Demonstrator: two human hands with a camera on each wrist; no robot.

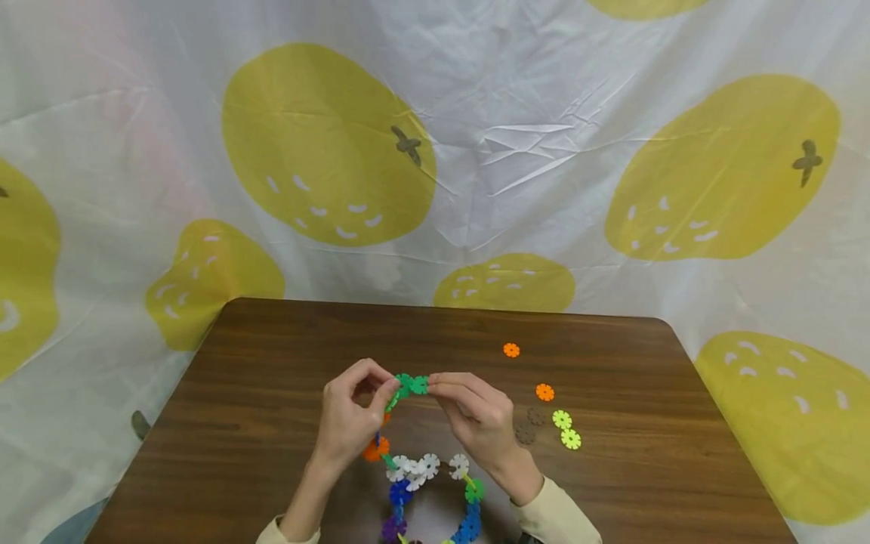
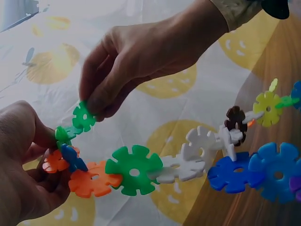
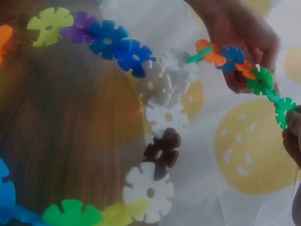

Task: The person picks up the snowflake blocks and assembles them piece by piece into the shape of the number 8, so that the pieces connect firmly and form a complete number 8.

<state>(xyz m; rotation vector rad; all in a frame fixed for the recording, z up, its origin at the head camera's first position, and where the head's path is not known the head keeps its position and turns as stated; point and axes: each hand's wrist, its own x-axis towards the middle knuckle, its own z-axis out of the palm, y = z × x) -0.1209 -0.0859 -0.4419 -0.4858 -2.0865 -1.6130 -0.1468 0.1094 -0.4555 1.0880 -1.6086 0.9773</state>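
Note:
My left hand (image 1: 347, 419) holds the upper part of a chain of notched plastic snowflake discs, thumb and fingers around its green and orange pieces. In the left wrist view an orange disc (image 2: 94, 180) and a larger green disc (image 2: 134, 170) follow below that grip. My right hand (image 1: 484, 423) pinches the green disc (image 3: 284, 112) at the chain's tip; a small green piece joins it to the one by my left fingers. Lower down, the chain runs into a ring of white (image 1: 428, 465), blue (image 1: 401, 493), purple (image 1: 393, 527) and green discs in front of me.
Loose discs lie on the brown wooden table (image 1: 272, 347) to the right of my hands: two orange (image 1: 544, 392), two yellow-green (image 1: 562, 419) and two dark brown (image 1: 536, 416). A white curtain (image 1: 516, 91) with yellow fruit prints hangs behind the table's far edge.

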